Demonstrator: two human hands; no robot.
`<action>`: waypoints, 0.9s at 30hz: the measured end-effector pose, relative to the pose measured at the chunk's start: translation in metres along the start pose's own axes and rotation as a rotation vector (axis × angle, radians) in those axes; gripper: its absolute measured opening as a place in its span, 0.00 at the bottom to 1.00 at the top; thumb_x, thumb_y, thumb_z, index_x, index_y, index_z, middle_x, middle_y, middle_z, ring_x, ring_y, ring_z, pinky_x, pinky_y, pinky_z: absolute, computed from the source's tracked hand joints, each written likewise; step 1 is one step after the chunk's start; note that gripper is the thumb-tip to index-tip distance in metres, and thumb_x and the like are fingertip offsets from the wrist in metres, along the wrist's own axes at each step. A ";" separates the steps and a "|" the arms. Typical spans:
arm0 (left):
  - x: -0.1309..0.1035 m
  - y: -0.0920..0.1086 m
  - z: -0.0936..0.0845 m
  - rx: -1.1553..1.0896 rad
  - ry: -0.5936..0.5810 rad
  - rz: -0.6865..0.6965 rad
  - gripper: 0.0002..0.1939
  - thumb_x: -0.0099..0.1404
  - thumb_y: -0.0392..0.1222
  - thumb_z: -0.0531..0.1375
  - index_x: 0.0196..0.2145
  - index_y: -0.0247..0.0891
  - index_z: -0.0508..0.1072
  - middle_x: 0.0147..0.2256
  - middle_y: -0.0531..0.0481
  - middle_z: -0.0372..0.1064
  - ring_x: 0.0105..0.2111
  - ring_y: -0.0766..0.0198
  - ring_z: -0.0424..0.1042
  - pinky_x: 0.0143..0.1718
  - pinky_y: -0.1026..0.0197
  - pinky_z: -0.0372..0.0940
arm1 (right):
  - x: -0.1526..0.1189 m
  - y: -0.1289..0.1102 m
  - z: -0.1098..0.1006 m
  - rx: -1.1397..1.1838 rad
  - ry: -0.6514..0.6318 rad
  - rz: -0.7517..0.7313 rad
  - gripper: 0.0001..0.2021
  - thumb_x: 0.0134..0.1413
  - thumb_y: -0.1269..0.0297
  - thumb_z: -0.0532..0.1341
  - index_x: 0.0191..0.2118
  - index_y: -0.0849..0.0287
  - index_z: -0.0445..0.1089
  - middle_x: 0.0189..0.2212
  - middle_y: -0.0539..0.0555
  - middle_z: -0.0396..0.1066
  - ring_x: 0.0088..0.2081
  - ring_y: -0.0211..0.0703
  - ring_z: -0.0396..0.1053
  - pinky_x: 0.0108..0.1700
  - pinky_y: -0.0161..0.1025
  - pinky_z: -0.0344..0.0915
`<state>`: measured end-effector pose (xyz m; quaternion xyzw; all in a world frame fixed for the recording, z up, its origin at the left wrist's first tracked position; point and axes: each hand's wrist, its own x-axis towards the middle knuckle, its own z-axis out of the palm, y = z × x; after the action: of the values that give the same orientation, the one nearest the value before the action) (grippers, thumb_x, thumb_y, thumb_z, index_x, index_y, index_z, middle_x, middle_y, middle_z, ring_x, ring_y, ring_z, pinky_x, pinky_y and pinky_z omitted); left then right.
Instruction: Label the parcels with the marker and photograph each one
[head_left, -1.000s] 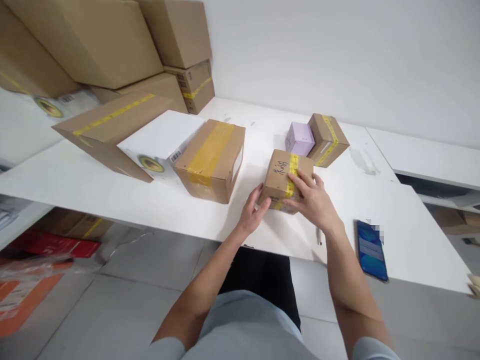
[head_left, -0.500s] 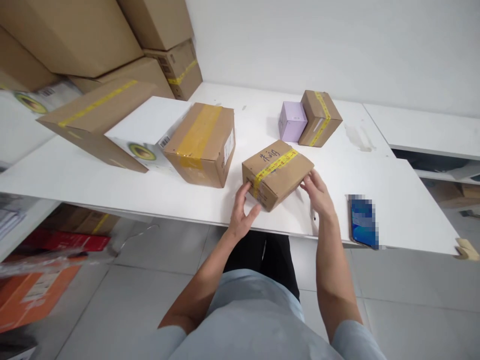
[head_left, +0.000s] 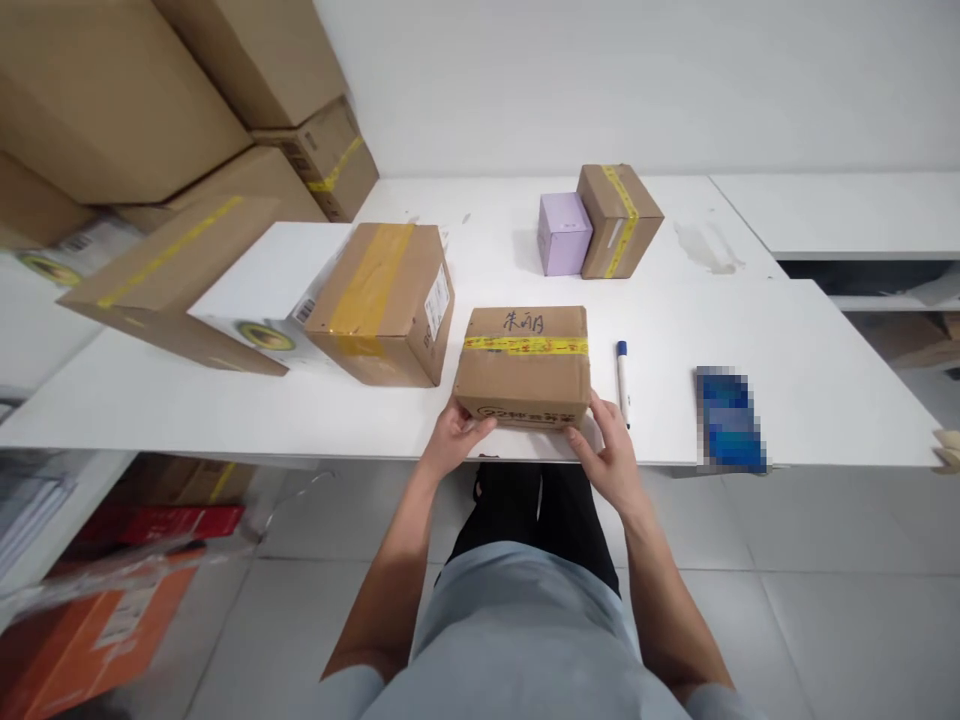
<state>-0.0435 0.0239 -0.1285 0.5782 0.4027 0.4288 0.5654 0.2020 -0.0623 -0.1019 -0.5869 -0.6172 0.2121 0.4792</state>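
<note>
A brown cardboard box (head_left: 525,378) with yellow tape and handwriting on top sits squarely before me near the table's front edge. My left hand (head_left: 454,437) grips its lower left front corner, thumb on the front face. On the lower right corner, my right hand (head_left: 606,445) holds it the same way. Just right of the box lies a white marker with a blue cap (head_left: 624,385). Farther right is a phone (head_left: 729,420), its screen blurred out. To the left stands a larger taped carton (head_left: 390,300) with a white label.
A small lilac box (head_left: 564,235) and a taped carton (head_left: 621,220) stand toward the back of the white table (head_left: 510,285). At the left are a white box (head_left: 270,275), a long carton (head_left: 172,270) and stacked large cartons (head_left: 97,90). An orange box (head_left: 112,630) lies below.
Both hands have turned the box from slanted and tilted to square with the table edge, slightly leftward. The marker, partly hidden before, now shows fully. My view has shifted a little.
</note>
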 end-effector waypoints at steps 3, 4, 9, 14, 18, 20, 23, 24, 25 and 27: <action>-0.004 0.004 -0.011 -0.062 0.010 -0.016 0.35 0.55 0.56 0.71 0.55 0.40 0.67 0.55 0.41 0.72 0.57 0.51 0.71 0.61 0.46 0.66 | -0.004 -0.016 -0.003 -0.101 0.019 -0.130 0.34 0.62 0.57 0.60 0.70 0.38 0.50 0.54 0.59 0.62 0.57 0.55 0.63 0.59 0.61 0.66; -0.005 0.006 -0.014 -0.084 0.014 -0.015 0.35 0.55 0.57 0.70 0.55 0.41 0.68 0.55 0.42 0.72 0.58 0.51 0.70 0.62 0.46 0.65 | -0.005 -0.022 -0.004 -0.115 0.018 -0.172 0.35 0.61 0.57 0.61 0.71 0.37 0.48 0.53 0.59 0.61 0.57 0.55 0.63 0.59 0.61 0.66; -0.003 0.015 -0.020 -0.177 0.054 -0.034 0.34 0.56 0.60 0.69 0.56 0.44 0.70 0.57 0.42 0.71 0.61 0.51 0.67 0.64 0.48 0.63 | -0.007 -0.047 -0.001 -0.195 -0.020 -0.304 0.42 0.59 0.54 0.63 0.72 0.35 0.40 0.47 0.58 0.58 0.52 0.57 0.61 0.54 0.61 0.67; 0.007 0.023 -0.019 -0.194 0.166 -0.026 0.34 0.57 0.62 0.67 0.57 0.45 0.70 0.59 0.44 0.70 0.63 0.52 0.65 0.65 0.49 0.61 | -0.006 -0.059 0.007 -0.220 -0.058 -0.346 0.44 0.60 0.53 0.63 0.73 0.35 0.35 0.46 0.58 0.58 0.50 0.56 0.60 0.52 0.60 0.66; 0.008 0.039 -0.020 -0.012 0.217 0.050 0.31 0.64 0.63 0.61 0.58 0.43 0.69 0.60 0.44 0.68 0.63 0.53 0.65 0.66 0.49 0.60 | -0.006 -0.059 0.008 -0.175 -0.067 -0.314 0.46 0.58 0.51 0.64 0.73 0.36 0.35 0.48 0.59 0.57 0.52 0.57 0.61 0.54 0.60 0.67; 0.005 0.049 -0.020 0.108 0.246 0.084 0.30 0.66 0.62 0.59 0.59 0.42 0.68 0.61 0.44 0.67 0.64 0.53 0.63 0.67 0.49 0.58 | -0.004 -0.053 0.008 -0.121 -0.054 -0.271 0.44 0.59 0.53 0.63 0.73 0.36 0.36 0.49 0.58 0.57 0.52 0.56 0.61 0.55 0.60 0.67; 0.000 0.061 -0.017 0.241 0.279 0.098 0.31 0.67 0.62 0.58 0.61 0.44 0.67 0.61 0.44 0.67 0.61 0.52 0.66 0.62 0.50 0.65 | 0.003 -0.039 0.007 0.016 -0.019 -0.167 0.40 0.62 0.57 0.60 0.73 0.38 0.39 0.48 0.57 0.58 0.50 0.51 0.63 0.54 0.57 0.70; -0.002 0.063 -0.016 0.266 0.281 0.095 0.32 0.67 0.63 0.57 0.62 0.44 0.67 0.60 0.44 0.68 0.59 0.53 0.68 0.59 0.51 0.67 | 0.006 -0.033 0.008 0.068 -0.009 -0.126 0.38 0.62 0.57 0.59 0.73 0.39 0.40 0.47 0.56 0.59 0.49 0.50 0.64 0.53 0.55 0.71; -0.003 0.063 -0.014 0.286 0.277 0.091 0.32 0.66 0.64 0.57 0.62 0.44 0.67 0.59 0.44 0.69 0.56 0.53 0.70 0.56 0.52 0.69 | 0.009 -0.027 0.008 0.118 -0.003 -0.083 0.37 0.62 0.56 0.59 0.73 0.40 0.42 0.45 0.56 0.59 0.47 0.48 0.64 0.52 0.54 0.72; -0.004 0.059 -0.012 0.303 0.261 0.088 0.33 0.66 0.64 0.58 0.61 0.43 0.68 0.56 0.44 0.72 0.53 0.54 0.72 0.54 0.52 0.70 | 0.012 -0.015 0.009 0.201 0.000 -0.013 0.36 0.61 0.55 0.60 0.72 0.41 0.47 0.44 0.55 0.59 0.45 0.46 0.65 0.51 0.53 0.73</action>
<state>-0.0574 0.0217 -0.0694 0.6130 0.5069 0.4590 0.3956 0.1879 -0.0516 -0.0893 -0.5320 -0.5965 0.2699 0.5370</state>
